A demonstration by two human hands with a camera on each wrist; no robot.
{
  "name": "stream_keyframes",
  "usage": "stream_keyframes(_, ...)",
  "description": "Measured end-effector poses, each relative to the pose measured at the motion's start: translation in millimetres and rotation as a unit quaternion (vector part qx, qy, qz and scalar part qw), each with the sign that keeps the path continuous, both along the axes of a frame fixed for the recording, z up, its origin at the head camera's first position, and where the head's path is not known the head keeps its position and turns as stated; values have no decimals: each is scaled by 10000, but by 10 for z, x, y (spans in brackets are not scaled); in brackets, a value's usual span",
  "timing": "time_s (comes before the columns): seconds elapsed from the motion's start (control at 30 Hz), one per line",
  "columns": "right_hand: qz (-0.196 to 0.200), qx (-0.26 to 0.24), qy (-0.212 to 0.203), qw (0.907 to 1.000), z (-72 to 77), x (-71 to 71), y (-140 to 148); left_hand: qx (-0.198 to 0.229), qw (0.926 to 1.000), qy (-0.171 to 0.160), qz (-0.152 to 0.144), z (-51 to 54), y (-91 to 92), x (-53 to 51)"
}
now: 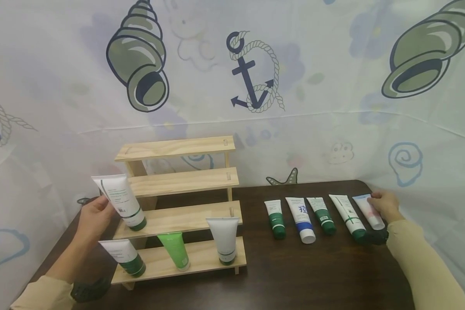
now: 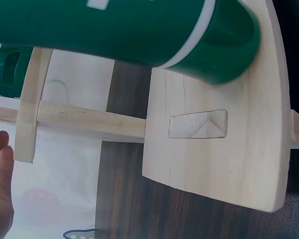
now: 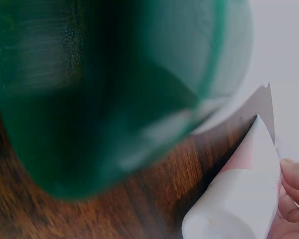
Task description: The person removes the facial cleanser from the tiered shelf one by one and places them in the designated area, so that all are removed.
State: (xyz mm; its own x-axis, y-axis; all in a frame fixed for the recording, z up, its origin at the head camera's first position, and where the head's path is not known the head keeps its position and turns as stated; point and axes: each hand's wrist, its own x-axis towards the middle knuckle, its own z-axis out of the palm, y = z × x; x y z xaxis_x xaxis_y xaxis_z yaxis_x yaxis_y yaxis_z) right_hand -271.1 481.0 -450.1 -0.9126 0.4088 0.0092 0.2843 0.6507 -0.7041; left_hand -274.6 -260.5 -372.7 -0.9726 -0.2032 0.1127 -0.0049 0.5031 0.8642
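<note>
My left hand (image 1: pixel 94 218) is beside a white tube with a green cap (image 1: pixel 121 201), which stands cap-down on the second shelf from the bottom. In the left wrist view its fingers (image 2: pixel 2 169) reach out fairly straight, with air between their tips and the tube's cap; the tube's upper part is cut off there. Over on the right, my right hand (image 1: pixel 385 204) pinches the edge of a pink-and-white tube (image 1: pixel 369 212) lying on the table. The right wrist view shows the thumb on this tube's side (image 3: pixel 239 199) and the other fingers bent behind it.
A four-step wooden rack (image 1: pixel 178 181) stands on the dark table (image 1: pixel 294 275). Its bottom step bears a green-capped tube (image 1: pixel 124 257), a light green tube (image 1: pixel 175 250) and a white tube (image 1: pixel 223 239). Several tubes (image 1: pixel 300 219) lie in a row at right. A printed cloth hangs behind.
</note>
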Motion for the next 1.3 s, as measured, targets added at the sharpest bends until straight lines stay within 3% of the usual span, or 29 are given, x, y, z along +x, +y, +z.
stream_keyframes(0.3,-82,210,7,9997,17,19,-17,-69,9999,63,99,-36,-19,-11)
stream_keyframes(0.67,88,419,-188,9989,90,82,-14,-66,9999,38,126,-44,-8,2)
stream_keyframes(0.9,188,204,-249,9993,128,118,-40,-30,10000,73,57,-31,-17,24)
stream_keyframes(1.1,499,240,500,9972,400,126,-299,-10,9999,120,-43,-23,-21,38)
stream_keyframes(1.3,1068,-606,1273,9842,901,140,-911,79,9997,241,-57,-33,-5,25)
